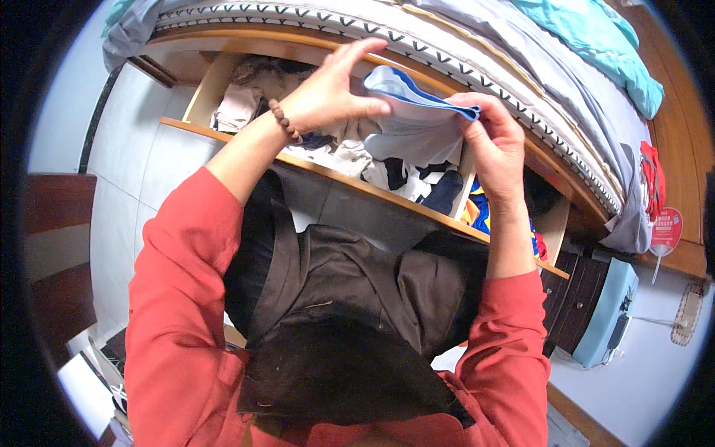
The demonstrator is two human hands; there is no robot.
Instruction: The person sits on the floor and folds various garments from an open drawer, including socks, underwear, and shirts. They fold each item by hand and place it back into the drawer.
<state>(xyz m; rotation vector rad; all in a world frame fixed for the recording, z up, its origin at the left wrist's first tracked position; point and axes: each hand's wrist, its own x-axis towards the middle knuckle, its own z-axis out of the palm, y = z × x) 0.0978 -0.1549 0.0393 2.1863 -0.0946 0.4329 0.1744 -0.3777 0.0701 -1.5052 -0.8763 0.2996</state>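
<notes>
My right hand [494,139] pinches the blue-edged band of a thin light-blue and white cloth garment [422,123], which hangs above an open wooden drawer [341,177] under a bed. My left hand [335,89], with a brown bead bracelet [284,121] at the wrist, is held with thumb and fingers apart beside the garment's other end, and no grip on it shows. Below, the drawer holds white cloth items [352,156], a dark sock-like item [444,191], folded pale cloth [239,108] at the left, and blue, yellow and orange cloth [477,209] behind a divider.
The mattress and grey sheet [503,44] lie beyond the drawer, with a turquoise cloth [603,50] on top. A red fan [666,230] hangs at the right above a light-blue box-like object [606,313]. Dark cloth covers my lap [357,290].
</notes>
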